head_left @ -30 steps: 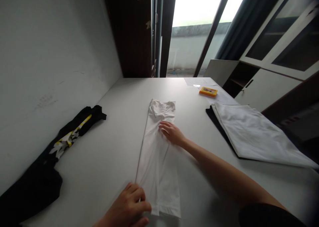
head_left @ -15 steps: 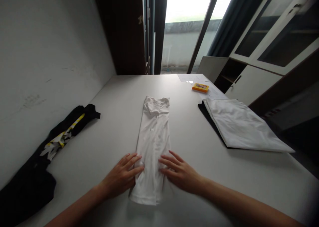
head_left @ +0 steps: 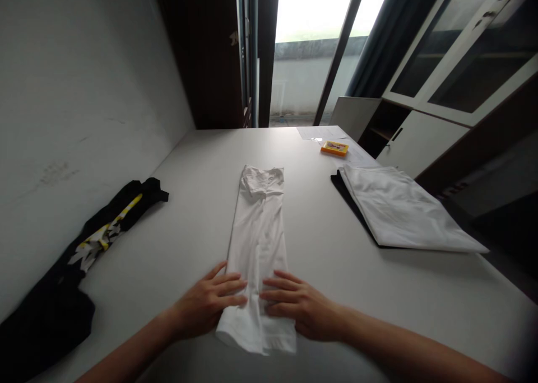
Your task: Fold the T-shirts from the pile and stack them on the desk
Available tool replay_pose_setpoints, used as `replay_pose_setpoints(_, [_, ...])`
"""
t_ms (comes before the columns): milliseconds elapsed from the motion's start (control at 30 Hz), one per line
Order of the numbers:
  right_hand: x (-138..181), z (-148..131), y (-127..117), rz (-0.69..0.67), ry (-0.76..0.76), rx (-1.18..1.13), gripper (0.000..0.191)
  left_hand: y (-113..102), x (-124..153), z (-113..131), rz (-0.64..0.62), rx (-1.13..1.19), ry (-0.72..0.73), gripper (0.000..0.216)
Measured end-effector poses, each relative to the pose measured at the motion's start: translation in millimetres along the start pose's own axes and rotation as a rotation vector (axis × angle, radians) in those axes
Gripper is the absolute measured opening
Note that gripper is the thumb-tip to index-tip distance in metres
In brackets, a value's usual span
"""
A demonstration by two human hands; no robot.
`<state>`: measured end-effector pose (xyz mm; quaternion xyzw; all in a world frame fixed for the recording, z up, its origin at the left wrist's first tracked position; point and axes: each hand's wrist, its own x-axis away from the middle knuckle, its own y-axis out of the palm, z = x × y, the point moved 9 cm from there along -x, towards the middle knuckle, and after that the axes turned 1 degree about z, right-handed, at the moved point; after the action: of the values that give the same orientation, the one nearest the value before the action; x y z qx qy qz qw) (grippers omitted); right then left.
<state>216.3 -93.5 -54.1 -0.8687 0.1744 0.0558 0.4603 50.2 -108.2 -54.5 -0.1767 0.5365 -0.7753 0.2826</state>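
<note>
A white garment (head_left: 258, 232), folded into a long narrow strip, lies lengthwise on the white table (head_left: 202, 170), its collar end pointing away from me. My left hand (head_left: 210, 303) lies flat on its near left edge, fingers stretched out. My right hand (head_left: 300, 307) lies flat on the near right part, fingers spread and pointing left. The fingertips of both hands almost meet over the cloth. Neither hand holds anything.
A black garment with yellow and white print (head_left: 84, 248) lies along the wall at left. At right, a folded white cloth (head_left: 403, 209) rests on a dark one. A small orange box (head_left: 334, 148) and papers (head_left: 315, 132) lie at the far edge by the window.
My right hand has drawn back from the middle of the garment to its near end. My left hand now lies flat on the near left edge. Both hands moved closer together.
</note>
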Motion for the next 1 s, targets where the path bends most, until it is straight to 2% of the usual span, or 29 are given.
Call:
replay_pose_setpoints(133, [6.0,-26.8,-14.6,0.026,0.162,-0.486,0.036,-19.6,3.5,38.8,-0.108,0.376,-0.009,0.037])
replay_pose_setpoints(200, [14.2,-36.7,-10.7,-0.025,0.272,-0.731,0.038,-24.7,6.7,56.9,-0.167,0.624,-0.034,0.036])
replay_pose_setpoints(267, [23.9,-34.7,-5.2,-0.025,0.406,-0.934,0.043,-27.1,8.8,63.1,-0.176,0.860,-0.082,0.046])
replay_pose_setpoints(300, [27.5,-28.0,-4.7,0.023,0.466,-1.004,0.046,-27.3,8.5,58.9,-0.149,0.963,-0.124,0.053])
replay_pose_setpoints(367, [30.4,-3.6,-9.5,0.195,0.566,-1.102,0.055,-24.8,4.3,35.4,-0.039,1.165,-0.246,0.059])
replay_pose_setpoints(467, [22.1,49.9,-26.4,0.489,0.684,-1.168,0.062,-14.4,-12.9,-22.5,0.201,1.495,-0.472,0.059])
replay_pose_setpoints(567, [-2.2,105.9,-53.1,0.662,0.723,-1.067,0.061,-10.1,-38.4,-84.8,0.495,1.648,-0.649,0.055])
replay_pose_setpoints(633, [-17.8,141.2,-70.1,0.717,0.745,-0.887,0.060,-11.2,-48.1,-122.9,0.670,1.550,-0.791,0.047])
replay_pose_setpoints(700, [-23.4,172.7,-82.2,0.763,0.814,-0.644,0.061,-12.0,-51.4,-150.7,0.770,1.414,-0.908,0.040])
replay_pose_setpoints(833, [-20.2,204.5,-92.8,0.750,0.884,-0.218,0.052,-8.9,-49.7,-177.0,0.825,1.280,-0.965,0.033])
replay_pose_setpoints(900, [-14.6,209.3,-94.6,0.739,0.900,-0.131,0.049,-5.8,-47.5,-181.5,0.817,1.231,-0.972,0.036])
replay_pose_setpoints(1000, [-10.7,209.5,-96.2,0.706,0.912,-0.069,0.061,-2.7,-51.1,-182.5,0.766,1.172,-0.965,0.050])
